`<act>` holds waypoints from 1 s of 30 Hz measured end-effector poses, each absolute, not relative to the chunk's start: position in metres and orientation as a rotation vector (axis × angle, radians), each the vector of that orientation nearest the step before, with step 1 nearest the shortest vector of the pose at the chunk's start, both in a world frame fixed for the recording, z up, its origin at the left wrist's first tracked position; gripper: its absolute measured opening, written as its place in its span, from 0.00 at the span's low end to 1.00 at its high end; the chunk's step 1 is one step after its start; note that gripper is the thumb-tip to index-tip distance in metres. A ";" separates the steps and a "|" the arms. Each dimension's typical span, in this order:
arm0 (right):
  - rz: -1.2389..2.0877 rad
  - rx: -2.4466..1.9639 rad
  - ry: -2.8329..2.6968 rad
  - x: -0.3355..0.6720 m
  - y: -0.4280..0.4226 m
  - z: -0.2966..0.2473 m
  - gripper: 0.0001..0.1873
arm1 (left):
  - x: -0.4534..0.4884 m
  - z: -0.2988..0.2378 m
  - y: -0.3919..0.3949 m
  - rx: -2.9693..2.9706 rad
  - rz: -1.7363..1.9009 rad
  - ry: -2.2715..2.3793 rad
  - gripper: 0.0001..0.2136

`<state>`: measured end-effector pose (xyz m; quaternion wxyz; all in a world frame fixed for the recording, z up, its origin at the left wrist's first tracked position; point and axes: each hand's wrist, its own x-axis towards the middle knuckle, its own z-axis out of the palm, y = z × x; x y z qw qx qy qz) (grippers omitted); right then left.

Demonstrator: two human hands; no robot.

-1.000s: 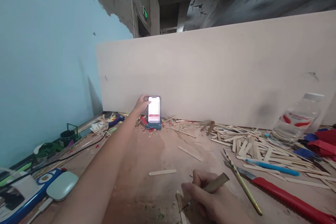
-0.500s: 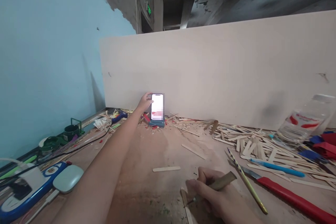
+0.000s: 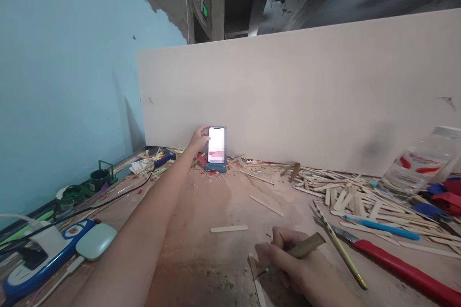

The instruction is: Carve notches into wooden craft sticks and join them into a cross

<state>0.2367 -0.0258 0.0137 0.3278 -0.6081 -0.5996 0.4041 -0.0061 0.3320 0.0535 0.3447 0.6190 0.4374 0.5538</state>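
My left hand [image 3: 199, 139] reaches far forward and grips the left edge of a smartphone [image 3: 216, 144], its thumb on the lit screen and its fingers partly behind. The phone stands upright in a dark blue-green stand [image 3: 215, 168] against the white board. Close to me, my right hand [image 3: 293, 259] is closed around a tool with a thick brown handle [image 3: 308, 245] and a thin dark tip; its exact kind is unclear. That tip is at a wooden craft stick [image 3: 256, 280] lying on the table. Another craft stick [image 3: 229, 229] lies flat farther forward.
A red-handled knife [image 3: 389, 261], a yellow patterned pencil-like stick [image 3: 340, 247] and a blue pen [image 3: 382, 227] lie right, before piled craft sticks [image 3: 349, 196]. A clear bottle [image 3: 418, 163] stands behind. Leftward are a blue power strip [image 3: 46, 261], pale-green charger [image 3: 96, 241] and green cups [image 3: 99, 180].
The view has shifted very slightly. Both hands keep nearly the same position, the left at the phone and the right around the brown-handled tool.
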 end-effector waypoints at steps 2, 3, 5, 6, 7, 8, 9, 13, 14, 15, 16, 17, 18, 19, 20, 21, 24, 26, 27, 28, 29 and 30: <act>1.067 -1.589 -1.567 0.237 -0.025 0.012 0.23 | -0.006 0.053 0.333 1.606 1.446 1.141 0.18; 1.075 -1.585 -1.567 0.237 -0.024 0.012 0.23 | -0.005 0.053 0.333 1.603 1.452 1.144 0.18; 1.084 -1.579 -1.560 0.238 -0.023 0.011 0.23 | -0.004 0.053 0.335 1.598 1.465 1.148 0.18; 1.086 -1.578 -1.557 0.238 -0.023 0.011 0.23 | -0.003 0.053 0.336 1.595 1.472 1.150 0.18; 1.088 -1.579 -1.555 0.238 -0.023 0.011 0.23 | -0.002 0.053 0.336 1.592 1.478 1.151 0.18; 1.090 -1.581 -1.553 0.238 -0.023 0.012 0.23 | -0.001 0.053 0.337 1.588 1.483 1.153 0.18; 1.093 -1.583 -1.552 0.238 -0.023 0.012 0.23 | 0.000 0.052 0.338 1.584 1.487 1.156 0.18; 1.099 -1.589 -1.553 0.238 -0.023 0.013 0.24 | 0.004 0.052 0.339 1.558 1.499 1.177 0.18; 1.098 -1.588 -1.551 0.238 -0.024 0.013 0.24 | 0.005 0.052 0.339 1.552 1.502 1.182 0.18; 1.098 -1.587 -1.548 0.238 -0.024 0.014 0.24 | 0.006 0.052 0.339 1.546 1.504 1.186 0.18; 1.100 -1.586 -1.546 0.238 -0.024 0.014 0.24 | 0.006 0.052 0.339 1.541 1.505 1.188 0.18; 1.099 -1.586 -1.546 0.238 -0.024 0.014 0.24 | 0.006 0.052 0.338 1.537 1.506 1.188 0.18; 1.097 -1.586 -1.547 0.238 -0.025 0.014 0.23 | 0.006 0.053 0.338 1.534 1.506 1.188 0.18; 1.096 -1.590 -1.547 0.238 -0.025 0.014 0.23 | 0.006 0.053 0.337 1.532 1.504 1.187 0.18; 1.093 -1.594 -1.549 0.238 -0.026 0.015 0.23 | 0.006 0.053 0.337 1.529 1.502 1.185 0.18; 1.093 -1.598 -1.552 0.238 -0.026 0.015 0.23 | 0.005 0.054 0.337 1.527 1.498 1.184 0.18; 1.095 -1.598 -1.557 0.237 -0.027 0.016 0.23 | 0.003 0.054 0.335 1.523 1.485 1.180 0.17; 1.094 -1.600 -1.561 0.237 -0.028 0.017 0.23 | 0.002 0.054 0.334 1.524 1.480 1.177 0.17; 1.092 -1.603 -1.561 0.237 -0.028 0.018 0.23 | 0.003 0.054 0.333 1.525 1.480 1.175 0.18; 1.086 -1.605 -1.562 0.237 -0.028 0.018 0.23 | 0.004 0.054 0.333 1.527 1.482 1.174 0.18; 1.081 -1.605 -1.562 0.237 -0.028 0.018 0.23 | 0.005 0.054 0.333 1.529 1.486 1.173 0.18; 1.076 -1.604 -1.562 0.237 -0.027 0.018 0.23 | 0.006 0.053 0.333 1.532 1.492 1.174 0.18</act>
